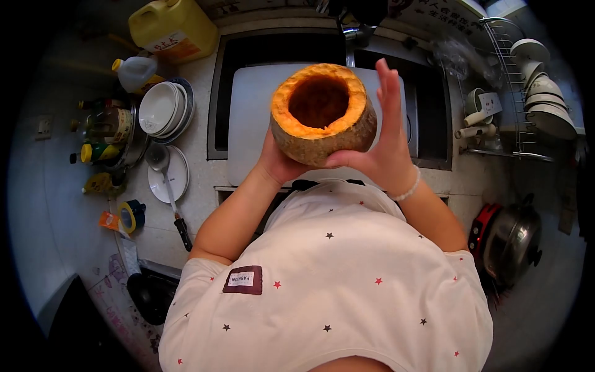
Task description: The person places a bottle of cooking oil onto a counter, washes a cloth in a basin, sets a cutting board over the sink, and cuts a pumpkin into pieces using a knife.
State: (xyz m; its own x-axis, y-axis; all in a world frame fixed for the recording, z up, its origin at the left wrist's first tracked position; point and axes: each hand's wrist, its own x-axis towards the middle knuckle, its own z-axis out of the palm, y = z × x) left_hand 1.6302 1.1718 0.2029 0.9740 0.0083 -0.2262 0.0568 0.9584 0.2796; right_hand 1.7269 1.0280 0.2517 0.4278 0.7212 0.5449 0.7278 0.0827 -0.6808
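A hollowed pumpkin [296,144] with its top cut off shows orange flesh around a dark round cavity, tilted toward me. My left hand [277,160] supports it from the left and below; most of those fingers are hidden behind the rind. On the other side, my right hand [387,146] has its fingers stretched upward, apart from the pumpkin, while its thumb rests along the lower right of the rind. Beneath both hands lies a white cutting board [251,108] across the sink.
The dark sink [427,118] surrounds the board, with a faucet [358,32] behind. Stacked bowls [160,108], a plate [180,167] and a ladle [162,164] stand left. A dish rack [511,80] and a lidded pot [511,242] are at right.
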